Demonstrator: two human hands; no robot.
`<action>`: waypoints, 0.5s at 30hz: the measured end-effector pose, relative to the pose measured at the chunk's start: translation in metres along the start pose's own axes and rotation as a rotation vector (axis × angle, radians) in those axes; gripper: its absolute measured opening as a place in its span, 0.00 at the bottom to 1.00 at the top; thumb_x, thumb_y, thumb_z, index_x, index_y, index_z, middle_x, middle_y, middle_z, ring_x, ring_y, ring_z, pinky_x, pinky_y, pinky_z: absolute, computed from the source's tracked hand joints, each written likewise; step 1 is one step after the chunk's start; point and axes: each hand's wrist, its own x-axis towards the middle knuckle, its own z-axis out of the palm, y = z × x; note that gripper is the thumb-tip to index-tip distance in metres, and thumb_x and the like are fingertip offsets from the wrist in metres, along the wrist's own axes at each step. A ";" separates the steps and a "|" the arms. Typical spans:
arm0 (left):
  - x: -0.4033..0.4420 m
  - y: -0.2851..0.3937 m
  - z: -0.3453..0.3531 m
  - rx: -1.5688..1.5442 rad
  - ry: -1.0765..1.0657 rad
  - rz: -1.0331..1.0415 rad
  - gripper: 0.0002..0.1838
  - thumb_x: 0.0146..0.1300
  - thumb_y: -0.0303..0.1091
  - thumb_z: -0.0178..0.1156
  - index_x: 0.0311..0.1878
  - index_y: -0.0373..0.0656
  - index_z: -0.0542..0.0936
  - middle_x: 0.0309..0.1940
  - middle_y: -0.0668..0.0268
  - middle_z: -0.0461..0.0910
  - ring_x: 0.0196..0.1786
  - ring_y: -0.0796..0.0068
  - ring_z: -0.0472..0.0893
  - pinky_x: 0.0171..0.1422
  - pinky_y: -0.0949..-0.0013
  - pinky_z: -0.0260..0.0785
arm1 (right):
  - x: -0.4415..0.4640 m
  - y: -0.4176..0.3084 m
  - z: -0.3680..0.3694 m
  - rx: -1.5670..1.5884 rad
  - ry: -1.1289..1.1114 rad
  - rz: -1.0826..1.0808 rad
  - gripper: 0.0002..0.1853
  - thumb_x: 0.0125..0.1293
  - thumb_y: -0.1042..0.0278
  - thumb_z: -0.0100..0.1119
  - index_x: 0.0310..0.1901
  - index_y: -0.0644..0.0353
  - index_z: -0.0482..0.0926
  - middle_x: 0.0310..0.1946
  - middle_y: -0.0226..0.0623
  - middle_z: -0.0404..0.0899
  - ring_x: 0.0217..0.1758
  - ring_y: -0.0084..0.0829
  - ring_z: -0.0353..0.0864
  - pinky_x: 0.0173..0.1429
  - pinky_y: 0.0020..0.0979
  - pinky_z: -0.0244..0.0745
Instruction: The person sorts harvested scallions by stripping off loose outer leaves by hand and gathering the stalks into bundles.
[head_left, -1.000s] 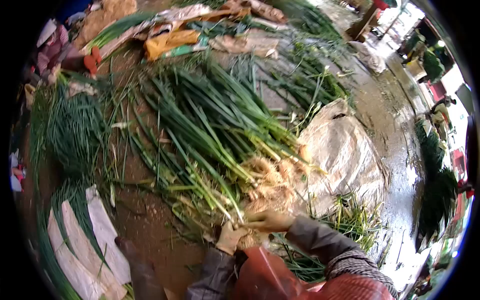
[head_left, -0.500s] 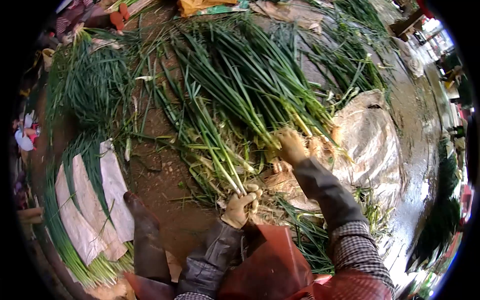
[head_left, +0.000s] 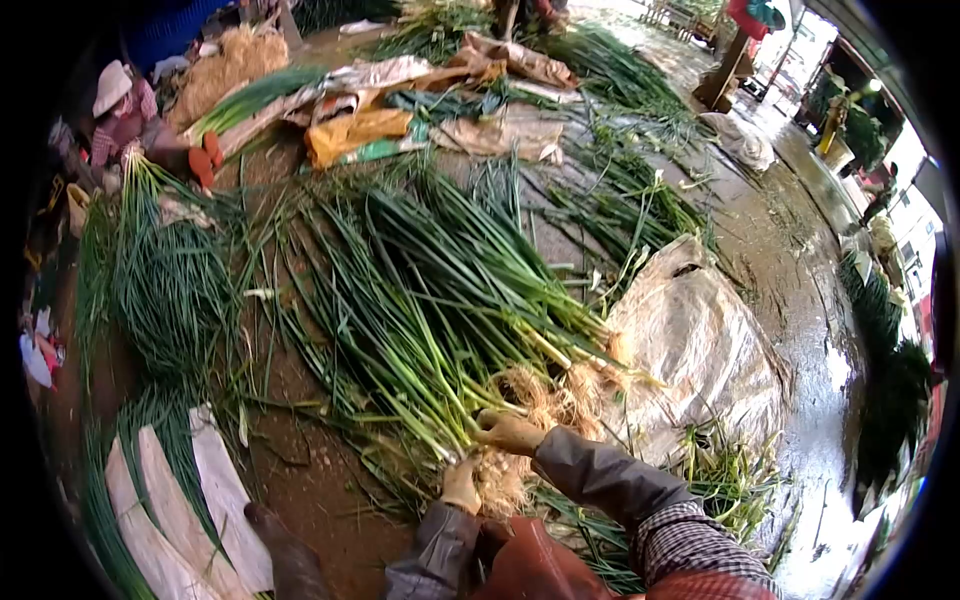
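A few green onions [head_left: 418,408] run up and away from my left hand [head_left: 461,488], whose gloved fingers are closed around them near the white ends. My right hand [head_left: 508,433], also gloved, is right beside it, its fingers curled round stalks just above the roots. Pale stringy roots [head_left: 500,482] spread below both hands. Beyond them lies a large pile of green onions [head_left: 470,255], leaves pointing away and shaggy roots [head_left: 590,395] toward me. Fingertips of both hands are partly hidden among stalks and roots.
A crumpled plastic sheet [head_left: 695,335] lies to the right, beside wet floor [head_left: 830,400]. At left are a leafy heap [head_left: 170,290] and onions under pale strips [head_left: 185,500]. A person in a hat [head_left: 115,90] sits at upper left. Sacks [head_left: 360,135] lie ahead.
My view has tilted up, showing more of the far floor. My right hand has come from the big pile to beside my left hand, and more stalks are now gathered there.
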 end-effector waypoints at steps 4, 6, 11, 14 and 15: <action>-0.036 0.014 -0.012 -0.019 -0.119 0.080 0.18 0.66 0.34 0.55 0.59 0.41 0.74 0.45 0.63 0.80 0.26 0.81 0.71 0.25 0.76 0.69 | 0.035 0.056 -0.031 -0.207 0.359 -0.133 0.07 0.65 0.65 0.57 0.35 0.59 0.78 0.25 0.35 0.77 0.23 0.25 0.74 0.27 0.28 0.74; -0.042 0.010 -0.016 -0.003 -0.145 0.176 0.17 0.65 0.33 0.55 0.57 0.42 0.76 0.43 0.63 0.82 0.28 0.81 0.75 0.23 0.77 0.69 | 0.013 0.006 -0.034 -0.165 0.205 0.007 0.10 0.66 0.68 0.56 0.46 0.62 0.77 0.29 0.36 0.78 0.27 0.24 0.76 0.30 0.25 0.75; -0.042 -0.010 -0.016 0.182 -0.168 0.230 0.11 0.63 0.28 0.58 0.49 0.41 0.78 0.36 0.66 0.81 0.26 0.82 0.75 0.23 0.78 0.67 | -0.013 -0.038 0.013 0.462 -0.264 0.134 0.13 0.67 0.58 0.58 0.44 0.60 0.76 0.27 0.34 0.77 0.27 0.22 0.73 0.28 0.23 0.69; -0.057 -0.002 -0.006 -0.077 0.016 0.057 0.06 0.65 0.28 0.56 0.44 0.41 0.79 0.27 0.69 0.79 0.23 0.80 0.74 0.23 0.74 0.66 | -0.007 -0.026 0.029 0.609 -0.181 0.019 0.13 0.67 0.57 0.59 0.34 0.59 0.74 0.20 0.30 0.73 0.20 0.20 0.69 0.23 0.23 0.65; -0.053 -0.006 -0.014 -0.077 0.017 0.055 0.06 0.65 0.28 0.56 0.44 0.41 0.79 0.27 0.69 0.79 0.23 0.80 0.74 0.23 0.74 0.66 | -0.008 -0.022 0.033 0.614 -0.146 0.042 0.13 0.67 0.57 0.59 0.34 0.59 0.74 0.21 0.30 0.73 0.21 0.19 0.68 0.23 0.23 0.64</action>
